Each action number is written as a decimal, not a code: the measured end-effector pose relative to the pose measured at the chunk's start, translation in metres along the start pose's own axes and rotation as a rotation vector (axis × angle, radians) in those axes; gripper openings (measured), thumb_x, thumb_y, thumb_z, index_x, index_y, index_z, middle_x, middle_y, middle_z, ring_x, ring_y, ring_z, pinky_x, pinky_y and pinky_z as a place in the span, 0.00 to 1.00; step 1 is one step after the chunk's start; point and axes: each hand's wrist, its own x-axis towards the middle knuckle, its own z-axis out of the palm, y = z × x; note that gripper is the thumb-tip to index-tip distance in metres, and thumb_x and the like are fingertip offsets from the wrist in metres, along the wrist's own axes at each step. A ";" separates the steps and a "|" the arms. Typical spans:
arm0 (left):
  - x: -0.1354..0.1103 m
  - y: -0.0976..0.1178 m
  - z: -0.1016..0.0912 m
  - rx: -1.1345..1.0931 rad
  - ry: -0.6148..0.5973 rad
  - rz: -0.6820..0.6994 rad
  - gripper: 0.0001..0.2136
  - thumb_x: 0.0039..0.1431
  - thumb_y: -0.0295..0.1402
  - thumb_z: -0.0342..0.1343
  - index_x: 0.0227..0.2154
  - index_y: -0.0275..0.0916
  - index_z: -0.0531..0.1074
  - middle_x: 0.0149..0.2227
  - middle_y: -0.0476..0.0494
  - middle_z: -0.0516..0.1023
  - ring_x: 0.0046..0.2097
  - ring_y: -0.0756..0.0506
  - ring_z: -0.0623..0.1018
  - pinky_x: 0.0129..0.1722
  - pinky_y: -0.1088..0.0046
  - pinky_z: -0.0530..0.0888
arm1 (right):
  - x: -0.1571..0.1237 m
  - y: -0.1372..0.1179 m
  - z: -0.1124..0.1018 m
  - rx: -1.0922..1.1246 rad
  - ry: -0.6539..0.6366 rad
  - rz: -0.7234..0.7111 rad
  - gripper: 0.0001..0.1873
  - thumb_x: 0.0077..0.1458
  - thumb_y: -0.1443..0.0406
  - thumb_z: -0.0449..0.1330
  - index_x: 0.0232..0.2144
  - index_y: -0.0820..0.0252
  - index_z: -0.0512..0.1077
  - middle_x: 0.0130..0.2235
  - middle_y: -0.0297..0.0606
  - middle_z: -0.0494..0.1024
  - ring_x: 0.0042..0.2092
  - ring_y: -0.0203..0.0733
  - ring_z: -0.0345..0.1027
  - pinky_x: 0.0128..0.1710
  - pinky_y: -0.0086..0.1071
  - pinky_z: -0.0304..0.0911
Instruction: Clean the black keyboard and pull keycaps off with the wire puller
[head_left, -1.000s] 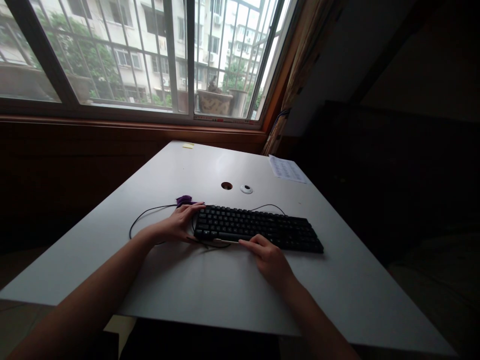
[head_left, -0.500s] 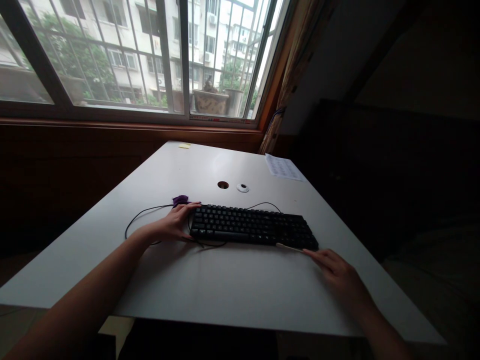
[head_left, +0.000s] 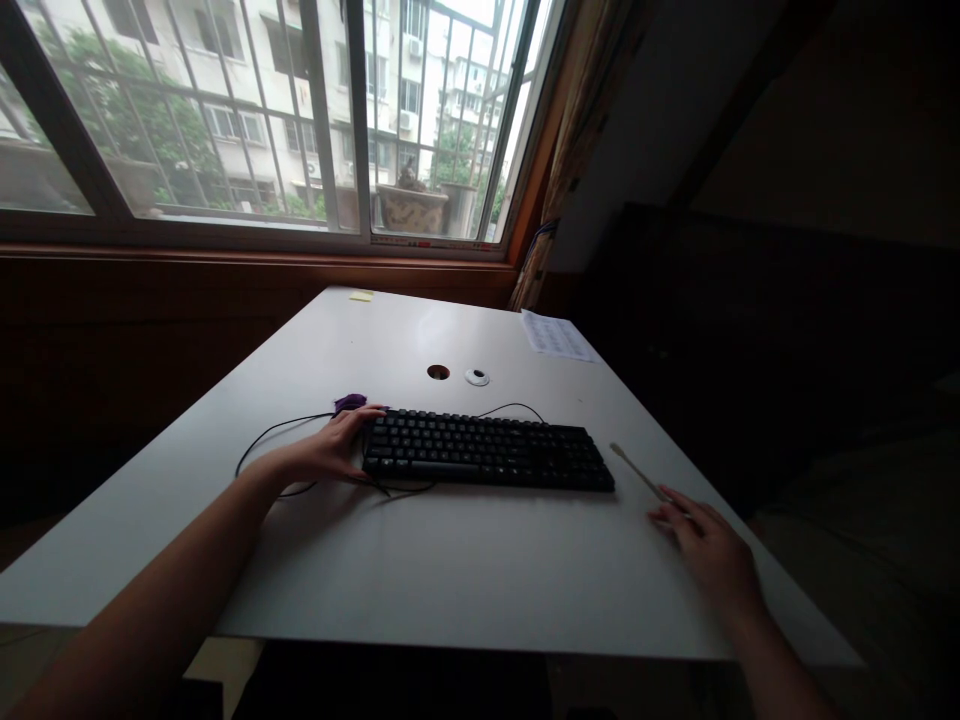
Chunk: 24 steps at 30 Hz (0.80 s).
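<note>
A black keyboard (head_left: pixel 487 450) lies on the white table, keys up. My left hand (head_left: pixel 334 447) is closed around its left end, fingers at the back edge and thumb at the front. Just behind that hand is a crumpled purple cloth (head_left: pixel 350 402). A black cable (head_left: pixel 274 430) loops out to the left, with more of it under the wrist and along the keyboard's front. Off the keyboard's right end, my right hand (head_left: pixel 701 545) pinches a slim pale brush (head_left: pixel 637 470). Its slightly widened tip points toward the keyboard without touching it; bristles are too small to make out.
Farther back on the white table (head_left: pixel 450 570) are a round cable hole (head_left: pixel 438 372) and its white ring cover (head_left: pixel 477 377). A printed sheet (head_left: pixel 559 336) lies at the back right edge, a yellow note (head_left: pixel 361 296) at the back left. A barred window stands beyond.
My right hand has moved right, taking the brush from the keyboard's front edge to beyond its right end and turning its tip away from me. My left hand keeps its hold on the keyboard.
</note>
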 end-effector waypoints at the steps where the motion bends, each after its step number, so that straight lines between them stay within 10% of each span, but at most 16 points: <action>1: -0.001 0.000 -0.001 -0.002 -0.002 -0.008 0.45 0.48 0.48 0.70 0.66 0.46 0.53 0.67 0.36 0.56 0.67 0.34 0.60 0.67 0.52 0.61 | 0.003 -0.008 0.010 0.068 -0.037 0.039 0.26 0.58 0.50 0.55 0.52 0.58 0.76 0.40 0.42 0.82 0.35 0.45 0.78 0.38 0.38 0.71; 7: -0.005 -0.001 -0.006 -0.007 -0.024 -0.045 0.46 0.47 0.48 0.71 0.66 0.48 0.52 0.67 0.36 0.55 0.67 0.33 0.60 0.67 0.50 0.60 | 0.023 -0.045 0.052 0.187 -0.062 0.038 0.24 0.57 0.51 0.55 0.47 0.58 0.78 0.46 0.44 0.80 0.45 0.49 0.75 0.49 0.42 0.68; 14: -0.006 -0.002 -0.007 -0.054 -0.027 -0.112 0.42 0.50 0.48 0.69 0.66 0.49 0.56 0.70 0.38 0.51 0.70 0.31 0.53 0.68 0.46 0.57 | 0.026 -0.063 0.043 -0.035 -0.052 -0.217 0.22 0.64 0.57 0.50 0.50 0.61 0.76 0.41 0.45 0.78 0.42 0.49 0.73 0.44 0.43 0.68; 19: -0.006 0.000 -0.008 -0.028 -0.034 -0.099 0.41 0.52 0.47 0.68 0.66 0.49 0.55 0.70 0.39 0.53 0.70 0.32 0.53 0.68 0.47 0.56 | 0.020 -0.130 0.052 -0.057 -0.104 -0.463 0.22 0.67 0.62 0.48 0.60 0.55 0.70 0.39 0.43 0.75 0.40 0.47 0.71 0.46 0.40 0.67; 24: -0.006 -0.002 -0.006 -0.036 -0.014 -0.086 0.42 0.52 0.47 0.68 0.66 0.49 0.55 0.69 0.38 0.54 0.70 0.32 0.54 0.68 0.48 0.56 | 0.010 -0.217 0.093 0.175 -0.435 -0.691 0.25 0.65 0.73 0.48 0.60 0.50 0.70 0.40 0.38 0.73 0.38 0.38 0.70 0.42 0.30 0.67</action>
